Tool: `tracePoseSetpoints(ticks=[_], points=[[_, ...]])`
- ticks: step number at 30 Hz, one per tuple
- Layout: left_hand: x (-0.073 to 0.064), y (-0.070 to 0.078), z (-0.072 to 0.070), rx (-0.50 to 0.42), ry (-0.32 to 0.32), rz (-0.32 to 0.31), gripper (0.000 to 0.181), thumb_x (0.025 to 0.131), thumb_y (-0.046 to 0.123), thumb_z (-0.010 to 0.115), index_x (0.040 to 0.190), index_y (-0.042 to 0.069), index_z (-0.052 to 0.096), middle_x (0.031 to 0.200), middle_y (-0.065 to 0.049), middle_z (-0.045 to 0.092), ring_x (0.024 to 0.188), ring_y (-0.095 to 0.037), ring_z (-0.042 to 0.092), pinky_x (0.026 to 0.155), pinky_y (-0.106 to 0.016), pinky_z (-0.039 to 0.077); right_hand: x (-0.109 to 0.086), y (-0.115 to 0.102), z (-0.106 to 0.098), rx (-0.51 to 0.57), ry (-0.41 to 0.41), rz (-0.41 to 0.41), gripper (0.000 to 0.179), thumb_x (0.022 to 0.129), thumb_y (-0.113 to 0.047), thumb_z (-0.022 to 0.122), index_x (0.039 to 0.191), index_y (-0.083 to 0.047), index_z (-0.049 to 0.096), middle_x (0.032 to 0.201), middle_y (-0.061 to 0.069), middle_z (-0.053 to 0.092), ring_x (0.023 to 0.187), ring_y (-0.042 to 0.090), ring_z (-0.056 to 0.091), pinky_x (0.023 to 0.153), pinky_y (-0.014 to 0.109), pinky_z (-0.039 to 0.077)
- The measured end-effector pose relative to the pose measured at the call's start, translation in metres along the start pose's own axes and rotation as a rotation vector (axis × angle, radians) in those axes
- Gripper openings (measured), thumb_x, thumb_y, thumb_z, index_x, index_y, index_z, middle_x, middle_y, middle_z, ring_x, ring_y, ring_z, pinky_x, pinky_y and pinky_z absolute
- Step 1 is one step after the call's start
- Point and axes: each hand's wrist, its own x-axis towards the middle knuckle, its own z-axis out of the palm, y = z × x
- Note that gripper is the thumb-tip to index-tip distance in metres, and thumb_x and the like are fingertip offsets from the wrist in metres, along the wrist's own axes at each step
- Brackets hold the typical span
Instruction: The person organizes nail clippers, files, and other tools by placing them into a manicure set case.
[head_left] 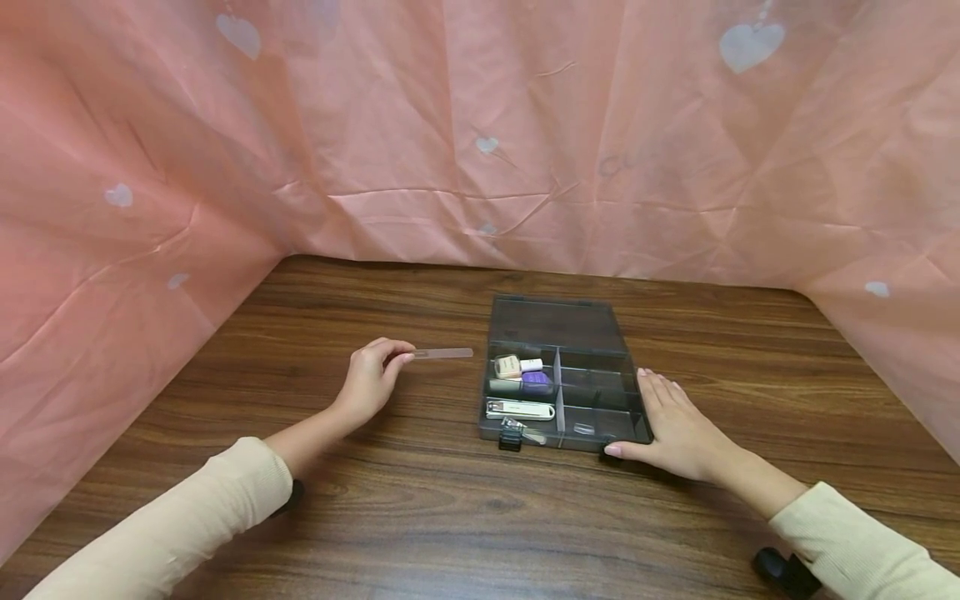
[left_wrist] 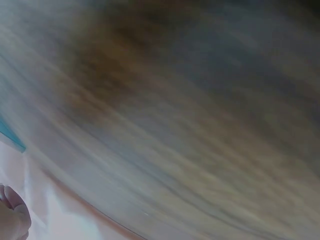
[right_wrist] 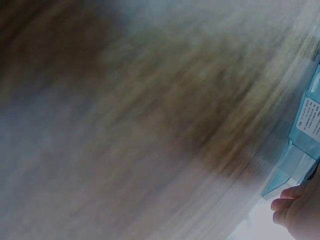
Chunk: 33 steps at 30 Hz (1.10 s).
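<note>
My left hand (head_left: 369,377) pinches a slim, pale nail file (head_left: 450,353) by one end, between thumb and fingers. The file's free end points right, a little short of a dark see-through compartment box (head_left: 597,385). Against the box's right side rests my right hand (head_left: 684,435), fingers straight along the edge and thumb at the front corner. In the box's left compartments lie a beige nail polish bottle (head_left: 507,367), a purple one (head_left: 536,382), a white nail clipper (head_left: 521,409) and a smaller metal clipper (head_left: 513,427). A small clear piece (head_left: 583,429) sits at the front right.
The box lid (head_left: 553,321) lies folded back behind it. Wood-grain table (head_left: 420,517) surrounds the box. Pink cloth (head_left: 450,125) with hearts hangs at the back and sides. In the right wrist view the box's side bears a white label (right_wrist: 310,119); much of both wrist views is blurred.
</note>
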Motion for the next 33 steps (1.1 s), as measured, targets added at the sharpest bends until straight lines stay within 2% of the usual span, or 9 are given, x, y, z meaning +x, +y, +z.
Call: tracePoseSetpoints(ticks=[7,16,25,33], points=[[0.003,0.009,0.006,-0.023,0.000,0.021,0.011,0.085,0.001,0.062,0.091,-0.006,0.068,0.084,-0.016,0.067,0.068,-0.017,0.058,0.059,-0.024,0.049,0.000,0.000,0.001,-0.003,0.005,-0.002,0.114,0.076,-0.065,0.059,0.141,0.016,0.012,0.146,0.037,0.017,0.135,0.049,0.018,0.109,0.058,0.018],[0.007,0.020,0.013,-0.052,-0.037,0.028,0.012,0.087,0.001,0.060,0.093,-0.008,0.066,0.085,-0.017,0.066,0.072,-0.022,0.062,0.063,-0.029,0.053,0.000,0.000,0.001,0.001,0.004,0.002,0.114,0.076,-0.066,0.059,0.141,0.016,0.012,0.146,0.037,0.016,0.135,0.049,0.018,0.109,0.058,0.018],[0.014,0.036,0.034,-0.079,-0.026,0.059,0.011,0.085,0.002,0.062,0.090,-0.005,0.068,0.083,-0.015,0.067,0.071,-0.018,0.060,0.064,-0.029,0.052,0.001,0.000,0.001,0.006,0.004,-0.003,0.114,0.076,-0.065,0.059,0.141,0.016,0.012,0.146,0.037,0.016,0.135,0.049,0.018,0.110,0.058,0.017],[0.019,0.052,0.052,-0.120,-0.056,0.081,0.011,0.086,0.003,0.062,0.091,-0.004,0.068,0.086,-0.013,0.067,0.078,-0.021,0.064,0.069,-0.030,0.054,0.000,0.000,0.000,-0.001,0.000,-0.002,0.114,0.076,-0.065,0.059,0.141,0.016,0.011,0.146,0.037,0.016,0.135,0.049,0.018,0.110,0.058,0.017]])
